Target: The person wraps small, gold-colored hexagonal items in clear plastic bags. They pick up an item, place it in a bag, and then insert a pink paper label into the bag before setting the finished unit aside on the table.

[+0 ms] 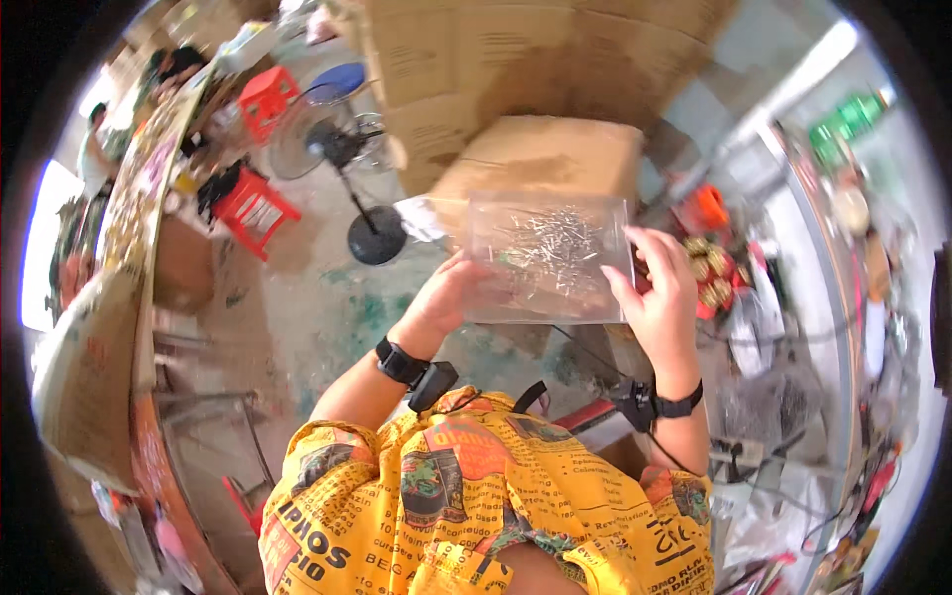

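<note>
A clear, shallow plastic box (486, 213) is held up in front of me between both hands. Inside lies a scattered heap of thin, silvery metal pieces (565, 238), like pins or small nails, thickest towards the right half. My left hand (446, 296) grips the box's left side near its lower corner, its fingers partly seen through the plastic. On the opposite side, my right hand (659, 288) has its thumb and fingers closed on the right edge. Both wrists wear black straps with small devices.
Beyond the box sits a cardboard carton (545, 149) against taller cardboard. A standing fan (337, 149) and red stools (256, 210) are ahead left. At right, a cluttered bench (843, 327) runs alongside, with red-and-gold items (712, 278) near my right hand. Cables hang nearby.
</note>
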`<move>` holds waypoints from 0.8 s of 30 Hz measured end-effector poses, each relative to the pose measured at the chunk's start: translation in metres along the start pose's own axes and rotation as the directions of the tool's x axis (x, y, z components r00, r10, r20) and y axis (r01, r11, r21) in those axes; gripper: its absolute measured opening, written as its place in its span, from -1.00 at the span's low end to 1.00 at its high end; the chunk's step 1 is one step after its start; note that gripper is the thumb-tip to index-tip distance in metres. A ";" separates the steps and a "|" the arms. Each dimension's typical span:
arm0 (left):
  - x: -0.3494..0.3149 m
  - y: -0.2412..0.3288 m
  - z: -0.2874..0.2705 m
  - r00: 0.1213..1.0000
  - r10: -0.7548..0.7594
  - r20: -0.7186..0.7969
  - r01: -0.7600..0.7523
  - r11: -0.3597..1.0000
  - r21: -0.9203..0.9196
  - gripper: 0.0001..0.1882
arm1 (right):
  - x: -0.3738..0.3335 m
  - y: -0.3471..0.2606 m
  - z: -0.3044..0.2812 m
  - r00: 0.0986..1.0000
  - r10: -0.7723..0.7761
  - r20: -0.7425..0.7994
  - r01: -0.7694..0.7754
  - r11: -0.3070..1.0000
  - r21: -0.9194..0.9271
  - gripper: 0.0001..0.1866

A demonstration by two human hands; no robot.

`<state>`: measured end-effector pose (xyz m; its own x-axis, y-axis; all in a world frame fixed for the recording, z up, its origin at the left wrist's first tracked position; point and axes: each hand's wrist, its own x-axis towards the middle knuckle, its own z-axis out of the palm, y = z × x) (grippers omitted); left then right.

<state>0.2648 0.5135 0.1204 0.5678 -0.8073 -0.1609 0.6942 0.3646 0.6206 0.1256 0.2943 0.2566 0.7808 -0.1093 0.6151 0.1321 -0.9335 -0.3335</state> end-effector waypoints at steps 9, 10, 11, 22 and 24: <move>-0.121 0.119 -0.109 0.865 0.295 -0.405 -0.357 0.930 -0.086 -0.71 | 0.132 -0.155 0.230 0.856 -0.234 0.462 0.167 0.969 0.181 -0.57; -0.132 0.134 -0.122 0.831 0.311 -0.460 -0.389 0.918 -0.082 -0.71 | 0.148 -0.174 0.250 0.839 -0.272 0.472 0.174 0.955 0.241 -0.60; -0.143 0.149 -0.134 0.797 0.323 -0.511 -0.417 0.906 -0.078 -0.71 | 0.163 -0.192 0.271 0.822 -0.305 0.481 0.176 0.939 0.296 -0.62; -0.211 0.249 -0.216 0.478 0.491 -0.729 -0.678 0.733 0.049 -0.70 | 0.292 -0.337 0.403 0.638 -0.645 0.421 0.115 0.620 0.776 -0.82; -0.213 0.271 -0.241 0.453 0.494 -0.742 -0.708 0.705 0.037 -0.71 | 0.315 -0.357 0.436 0.555 -0.684 0.474 0.039 0.590 0.806 -0.79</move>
<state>0.4388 0.8965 0.1380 0.9286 0.1587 -0.3355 0.0708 0.8117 0.5798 0.5905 0.7422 0.2584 0.6322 0.7396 0.2310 0.6007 -0.2795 -0.7490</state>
